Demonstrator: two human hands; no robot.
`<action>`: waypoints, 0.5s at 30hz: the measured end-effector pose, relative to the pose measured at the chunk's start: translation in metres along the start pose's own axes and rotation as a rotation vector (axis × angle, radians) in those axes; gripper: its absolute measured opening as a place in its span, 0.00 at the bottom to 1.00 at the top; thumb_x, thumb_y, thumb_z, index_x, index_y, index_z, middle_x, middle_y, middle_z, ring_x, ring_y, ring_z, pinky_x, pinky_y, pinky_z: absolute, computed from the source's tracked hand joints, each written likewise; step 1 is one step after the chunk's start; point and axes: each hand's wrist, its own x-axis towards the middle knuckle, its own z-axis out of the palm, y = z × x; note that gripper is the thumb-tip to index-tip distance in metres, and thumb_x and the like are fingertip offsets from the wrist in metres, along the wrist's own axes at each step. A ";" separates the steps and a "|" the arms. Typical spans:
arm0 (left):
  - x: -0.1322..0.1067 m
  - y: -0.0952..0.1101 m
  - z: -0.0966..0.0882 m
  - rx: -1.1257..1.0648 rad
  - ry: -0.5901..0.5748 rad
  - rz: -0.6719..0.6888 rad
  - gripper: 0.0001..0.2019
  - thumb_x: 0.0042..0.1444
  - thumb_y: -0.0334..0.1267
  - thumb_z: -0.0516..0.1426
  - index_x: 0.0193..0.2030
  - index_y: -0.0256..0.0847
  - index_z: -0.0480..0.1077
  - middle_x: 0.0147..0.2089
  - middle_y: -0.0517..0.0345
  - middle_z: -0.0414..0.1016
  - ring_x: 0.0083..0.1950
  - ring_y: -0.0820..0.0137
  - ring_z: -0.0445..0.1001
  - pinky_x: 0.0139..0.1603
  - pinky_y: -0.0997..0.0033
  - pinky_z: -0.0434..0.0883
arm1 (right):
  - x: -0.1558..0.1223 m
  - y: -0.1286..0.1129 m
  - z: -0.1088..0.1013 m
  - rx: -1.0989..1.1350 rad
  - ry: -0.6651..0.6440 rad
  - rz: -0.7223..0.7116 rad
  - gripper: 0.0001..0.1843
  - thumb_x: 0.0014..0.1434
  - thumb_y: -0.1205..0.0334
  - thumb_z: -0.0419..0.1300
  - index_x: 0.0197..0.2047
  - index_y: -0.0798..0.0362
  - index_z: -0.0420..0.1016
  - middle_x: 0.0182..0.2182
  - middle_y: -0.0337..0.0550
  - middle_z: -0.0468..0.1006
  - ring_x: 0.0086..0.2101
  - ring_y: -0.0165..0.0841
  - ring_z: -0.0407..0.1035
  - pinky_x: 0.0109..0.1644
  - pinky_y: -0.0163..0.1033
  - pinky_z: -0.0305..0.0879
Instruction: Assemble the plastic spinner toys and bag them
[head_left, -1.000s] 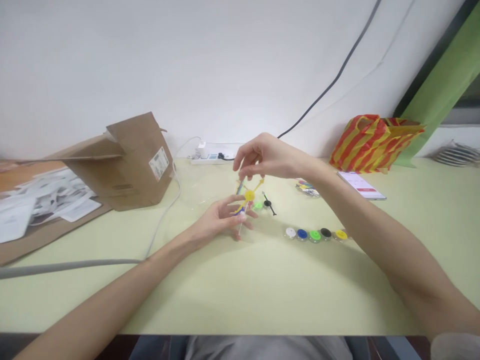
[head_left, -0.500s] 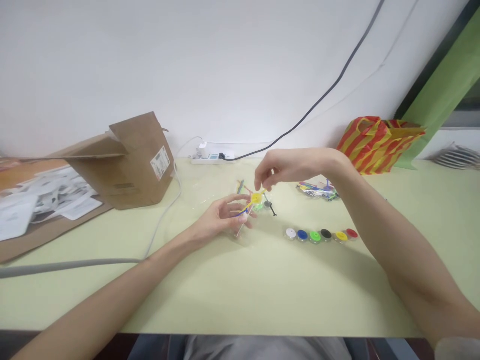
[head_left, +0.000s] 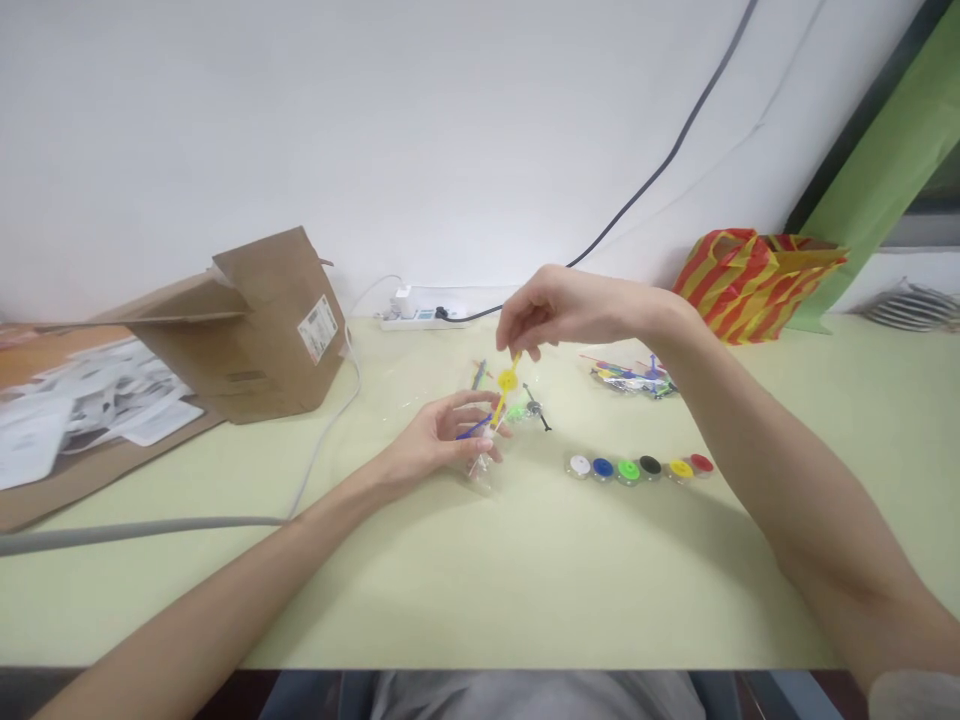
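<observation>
While the left hand [head_left: 435,445] and right hand [head_left: 562,310] grip it, a yellow hub [head_left: 508,380] sprouts thin coloured rods [head_left: 499,408].

I saw a yellow hub [head_left: 508,380] and blue rod [head_left: 474,427], a red-and-yellow striped bag [head_left: 750,285], and round discs [head_left: 640,467] coloured white, blue, green, black, yellow, red.

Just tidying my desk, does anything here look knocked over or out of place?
The cardboard box on the left looks tipped onto its side, with its flap hanging open. Loose white papers are also strewn untidily across the brown board beside it.
</observation>
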 end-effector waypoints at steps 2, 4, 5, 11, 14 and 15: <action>0.000 0.001 0.000 0.014 -0.021 -0.006 0.30 0.59 0.42 0.67 0.65 0.42 0.65 0.54 0.42 0.77 0.42 0.60 0.82 0.36 0.67 0.76 | 0.002 -0.002 0.001 0.028 0.109 -0.008 0.06 0.59 0.70 0.63 0.39 0.54 0.81 0.35 0.45 0.84 0.34 0.33 0.77 0.37 0.38 0.70; 0.000 0.001 0.001 0.018 -0.042 -0.007 0.29 0.59 0.42 0.67 0.65 0.41 0.65 0.54 0.42 0.77 0.42 0.61 0.82 0.36 0.67 0.75 | 0.005 -0.006 0.006 0.061 0.175 -0.010 0.06 0.58 0.72 0.63 0.37 0.54 0.80 0.34 0.44 0.84 0.34 0.33 0.77 0.38 0.38 0.71; 0.000 0.001 0.001 0.016 -0.044 -0.005 0.29 0.59 0.42 0.67 0.65 0.41 0.65 0.54 0.42 0.77 0.42 0.61 0.82 0.36 0.67 0.75 | 0.007 -0.009 0.009 0.079 0.188 -0.011 0.06 0.58 0.73 0.63 0.36 0.54 0.80 0.33 0.44 0.84 0.34 0.33 0.77 0.39 0.38 0.72; 0.000 0.002 0.001 -0.003 0.020 0.028 0.28 0.58 0.42 0.68 0.63 0.42 0.66 0.53 0.44 0.77 0.41 0.61 0.81 0.34 0.67 0.76 | 0.017 -0.018 0.032 0.077 0.104 -0.011 0.06 0.56 0.74 0.65 0.31 0.55 0.75 0.29 0.40 0.81 0.31 0.30 0.76 0.33 0.33 0.69; -0.001 0.004 0.002 -0.001 0.016 0.031 0.27 0.58 0.42 0.67 0.62 0.42 0.66 0.51 0.45 0.77 0.41 0.61 0.81 0.34 0.67 0.76 | 0.018 -0.016 0.039 0.075 0.072 0.018 0.09 0.56 0.74 0.66 0.29 0.55 0.70 0.26 0.38 0.79 0.25 0.28 0.74 0.28 0.32 0.65; -0.001 0.004 0.003 0.002 0.013 0.028 0.27 0.59 0.42 0.67 0.62 0.42 0.66 0.51 0.45 0.77 0.41 0.61 0.81 0.34 0.67 0.76 | 0.018 -0.015 0.039 0.072 0.074 0.027 0.10 0.56 0.74 0.67 0.29 0.54 0.69 0.25 0.37 0.78 0.24 0.28 0.73 0.27 0.32 0.64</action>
